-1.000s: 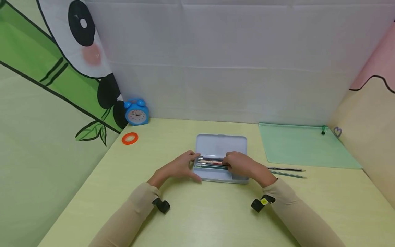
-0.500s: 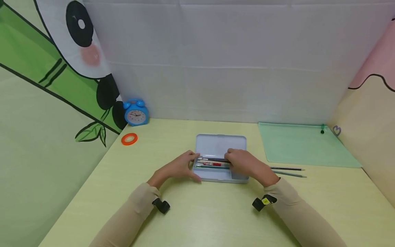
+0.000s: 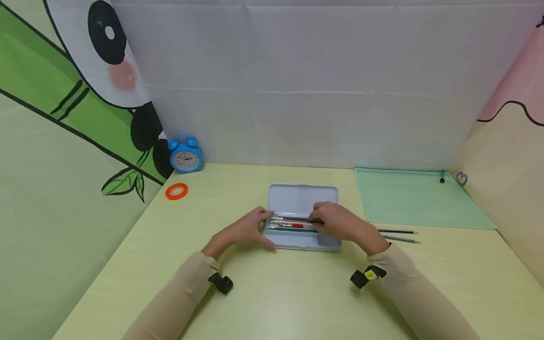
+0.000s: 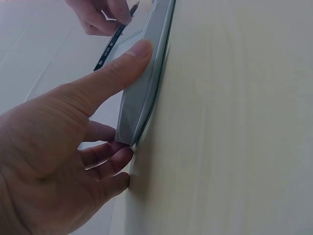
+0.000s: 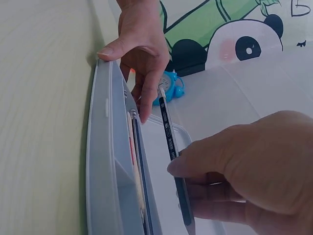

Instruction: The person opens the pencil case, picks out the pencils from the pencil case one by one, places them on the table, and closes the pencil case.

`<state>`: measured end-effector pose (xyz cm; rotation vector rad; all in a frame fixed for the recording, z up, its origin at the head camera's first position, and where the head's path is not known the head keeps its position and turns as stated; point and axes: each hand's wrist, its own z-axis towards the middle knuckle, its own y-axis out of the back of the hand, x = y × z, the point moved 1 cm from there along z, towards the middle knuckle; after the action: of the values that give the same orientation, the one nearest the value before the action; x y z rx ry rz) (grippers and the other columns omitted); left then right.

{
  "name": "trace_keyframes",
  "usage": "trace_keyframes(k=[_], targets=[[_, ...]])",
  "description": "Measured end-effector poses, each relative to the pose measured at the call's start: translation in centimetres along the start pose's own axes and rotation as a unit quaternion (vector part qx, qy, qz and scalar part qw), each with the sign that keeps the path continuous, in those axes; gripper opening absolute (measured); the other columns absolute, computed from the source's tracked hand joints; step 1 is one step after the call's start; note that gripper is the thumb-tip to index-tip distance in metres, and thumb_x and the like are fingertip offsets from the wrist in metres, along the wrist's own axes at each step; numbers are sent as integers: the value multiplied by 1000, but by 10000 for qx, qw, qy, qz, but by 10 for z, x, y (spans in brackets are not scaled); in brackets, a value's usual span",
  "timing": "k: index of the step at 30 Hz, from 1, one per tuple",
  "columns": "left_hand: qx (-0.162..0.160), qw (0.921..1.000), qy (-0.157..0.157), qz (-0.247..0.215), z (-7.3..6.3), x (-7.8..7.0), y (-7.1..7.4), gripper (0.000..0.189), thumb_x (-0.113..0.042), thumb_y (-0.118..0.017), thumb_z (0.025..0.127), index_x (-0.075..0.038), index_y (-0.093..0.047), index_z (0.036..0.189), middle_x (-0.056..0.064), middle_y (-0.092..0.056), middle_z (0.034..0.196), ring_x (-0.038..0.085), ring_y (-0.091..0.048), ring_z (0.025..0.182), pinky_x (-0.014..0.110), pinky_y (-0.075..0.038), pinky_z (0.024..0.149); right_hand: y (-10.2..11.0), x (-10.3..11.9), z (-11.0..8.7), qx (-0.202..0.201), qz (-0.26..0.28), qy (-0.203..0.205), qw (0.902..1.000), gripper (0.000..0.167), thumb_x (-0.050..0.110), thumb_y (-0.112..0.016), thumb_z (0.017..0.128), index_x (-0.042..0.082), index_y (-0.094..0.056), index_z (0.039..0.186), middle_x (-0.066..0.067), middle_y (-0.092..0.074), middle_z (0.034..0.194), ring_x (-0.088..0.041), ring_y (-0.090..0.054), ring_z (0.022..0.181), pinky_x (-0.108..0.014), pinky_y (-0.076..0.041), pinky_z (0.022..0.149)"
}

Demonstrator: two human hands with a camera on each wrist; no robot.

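An open light grey pencil case (image 3: 291,196) lies on the table, its lid tilted back. My left hand (image 3: 244,231) grips the left end of it, with the thumb (image 4: 124,66) along the front wall and fingers at the corner. Between thumb and fingers, my right hand (image 3: 342,222) pinches a black pencil (image 5: 168,129) just above the case, its sharpened tip pointing right. Inside the tray lie several slim pencils or pens, among them one with a red part (image 3: 296,225). The fingers of the right hand partly hide their right ends.
Two dark pencils (image 3: 401,239) lie on the table behind the right wrist. A green zip pouch (image 3: 420,198) is at the back right. At the back left are a blue alarm clock (image 3: 186,158) and an orange ring (image 3: 176,191). A white cloth wall (image 3: 297,94) stands behind.
My right hand has shifted slightly right and up from the pencils in the tray, leaving more of the red part visible. The left hand has stayed on the case.
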<state>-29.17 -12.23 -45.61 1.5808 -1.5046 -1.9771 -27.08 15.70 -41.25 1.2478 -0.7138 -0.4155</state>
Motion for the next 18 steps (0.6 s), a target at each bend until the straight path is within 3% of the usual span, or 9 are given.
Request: trace_keyframes(k=[6, 18], targets=[[18, 10000, 86, -42, 0, 1, 0, 112, -45, -94, 66, -2, -38, 153, 7, -47, 129, 21, -44, 113, 38, -39, 98, 4, -7, -1, -151, 418, 282, 9986, 8, -2, -72, 89, 4, -77, 91, 0, -62, 84, -10, -53, 73, -24, -48, 64], [36, 9999, 120, 42, 1, 2, 0, 113, -47, -93, 65, -4, -38, 154, 5, -47, 130, 21, -44, 115, 39, -40, 99, 20, -14, -8, -19, 665, -69, 9978, 8, -1, -75, 86, 2, -78, 93, 1, -64, 86, -10, -54, 71, -23, -48, 62]])
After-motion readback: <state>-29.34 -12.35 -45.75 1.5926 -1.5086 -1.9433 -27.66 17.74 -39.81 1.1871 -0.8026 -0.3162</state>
